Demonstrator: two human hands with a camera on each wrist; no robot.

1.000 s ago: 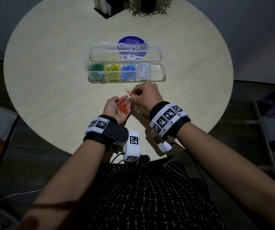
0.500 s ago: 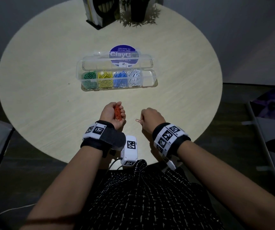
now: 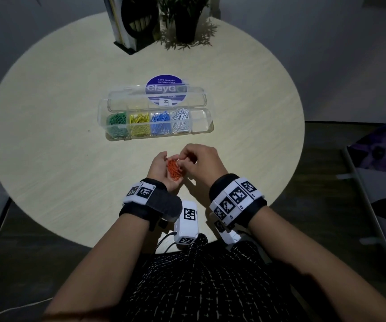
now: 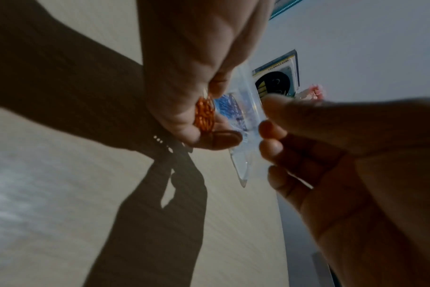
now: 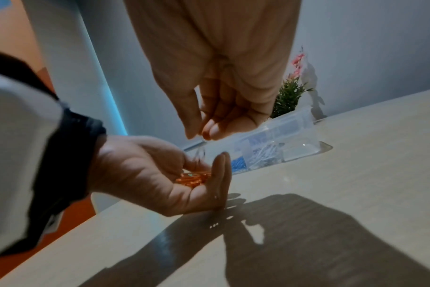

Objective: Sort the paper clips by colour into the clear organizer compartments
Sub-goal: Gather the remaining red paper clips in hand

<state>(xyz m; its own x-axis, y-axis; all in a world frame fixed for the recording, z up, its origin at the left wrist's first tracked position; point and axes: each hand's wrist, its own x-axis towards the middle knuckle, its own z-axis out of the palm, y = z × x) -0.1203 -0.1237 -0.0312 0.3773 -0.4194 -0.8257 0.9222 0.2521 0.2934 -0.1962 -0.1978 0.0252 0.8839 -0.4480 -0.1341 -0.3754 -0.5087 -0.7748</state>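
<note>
Head view: left hand (image 3: 164,169) is held palm-up, cupped around a pile of orange clips (image 3: 174,169). Right hand (image 3: 200,160) has been brought back over that palm from its spot off to the side 0.5 s ago; its fingertips are bunched just above the pile. The clear organizer (image 3: 156,123) is seen farther back on the round table (image 3: 59,135), with green, yellow, blue and white clips sorted and the right-end compartment bare.

Left wrist view: the orange clips (image 4: 204,116) are seen against the left palm.

Right wrist view: right fingertips (image 5: 206,134) are pinched together; a blurred clip hangs below them, grip or release cannot be told.
</note>
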